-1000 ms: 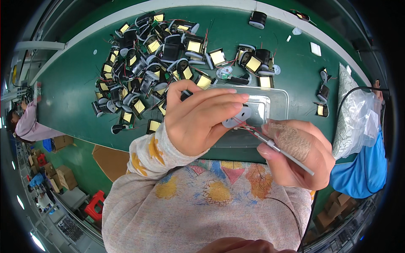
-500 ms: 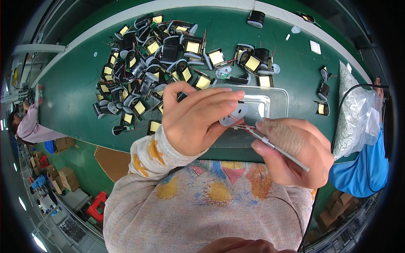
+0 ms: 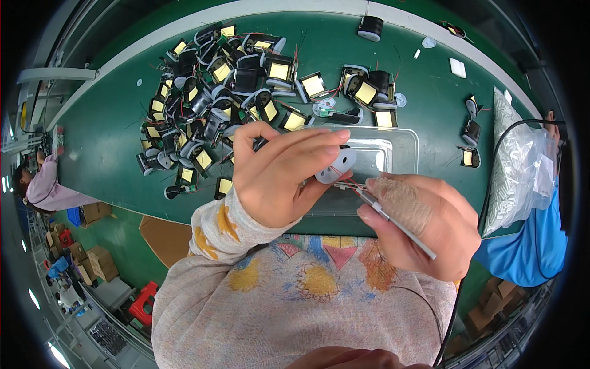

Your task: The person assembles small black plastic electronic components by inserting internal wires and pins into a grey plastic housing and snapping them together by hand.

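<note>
L hand (image 3: 276, 175) has the grey-ended unit (image 3: 348, 167) over the clear tray (image 3: 403, 145), R hand (image 3: 427, 221) pinching a silver pen-like tool (image 3: 407, 230) nr red wires (image 3: 351, 183). Prob light n stiff, wires fragile tho; grip the body imo.

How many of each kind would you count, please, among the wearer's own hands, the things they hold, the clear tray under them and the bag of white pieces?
Hands: 2, the left hand and right hand
Tools: 1, the silver tool
Held parts: 1, the grey-ended part
Trays: 1, the clear tray
Bags: 1, the plastic bag
Total: 6
</note>
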`<state>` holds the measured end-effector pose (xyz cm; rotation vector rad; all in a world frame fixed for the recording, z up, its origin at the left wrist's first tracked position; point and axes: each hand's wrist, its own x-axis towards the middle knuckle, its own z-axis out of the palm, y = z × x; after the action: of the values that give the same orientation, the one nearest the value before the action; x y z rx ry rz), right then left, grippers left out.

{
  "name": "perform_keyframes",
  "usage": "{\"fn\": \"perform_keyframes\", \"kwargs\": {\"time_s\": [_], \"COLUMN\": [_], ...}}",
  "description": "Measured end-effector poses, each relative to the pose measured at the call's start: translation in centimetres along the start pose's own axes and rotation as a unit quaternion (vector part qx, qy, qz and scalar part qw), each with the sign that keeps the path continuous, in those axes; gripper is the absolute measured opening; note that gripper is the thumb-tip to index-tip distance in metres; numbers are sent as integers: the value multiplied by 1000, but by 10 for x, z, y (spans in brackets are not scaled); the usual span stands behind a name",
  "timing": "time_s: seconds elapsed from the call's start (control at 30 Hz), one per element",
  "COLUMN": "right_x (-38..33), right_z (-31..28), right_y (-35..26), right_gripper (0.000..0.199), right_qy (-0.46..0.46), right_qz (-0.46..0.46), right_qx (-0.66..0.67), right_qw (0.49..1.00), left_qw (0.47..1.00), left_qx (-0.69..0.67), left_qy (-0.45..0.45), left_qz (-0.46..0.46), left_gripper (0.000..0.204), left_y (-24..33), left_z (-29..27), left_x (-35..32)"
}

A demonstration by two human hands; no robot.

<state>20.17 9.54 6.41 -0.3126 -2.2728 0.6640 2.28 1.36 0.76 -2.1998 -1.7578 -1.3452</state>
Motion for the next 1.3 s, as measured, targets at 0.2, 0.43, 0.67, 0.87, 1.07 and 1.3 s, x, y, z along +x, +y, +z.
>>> {"fn": "perform_keyframes", "kwargs": {"time_s": [0.2, 0.43, 0.67, 0.87, 1.07, 1.3], "right_x": [4, 1, -3, -6, -6, -5], "right_z": [9, 5, 7, 10, 11, 12], "right_y": [11, 12, 10, 7, 7, 5], "right_gripper": [31, 29, 35, 40, 42, 41], "right_qy": [66, 60, 39, 56, 60, 71], "right_qz": [-31, -27, -62, -77, -91, -86], "right_qx": [64, 45, -10, -45, -39, -35], "right_qw": [995, 997, 997, 994, 993, 993], "left_qw": [1000, 999, 999, 1000, 1000, 999], "left_qx": [16, 47, 43, 20, -12, -25], "left_qy": [2, 11, 8, 2, 18, 23], "left_qz": [4, 20, 21, 11, 11, 3], "left_gripper": [62, 60, 60, 61, 61, 62], "left_y": [-1, 1, -1, -1, -2, -2], "left_z": [1, 2, 2, -1, 0, 0], "left_x": [0, 1, 0, -1, -1, -1]}}
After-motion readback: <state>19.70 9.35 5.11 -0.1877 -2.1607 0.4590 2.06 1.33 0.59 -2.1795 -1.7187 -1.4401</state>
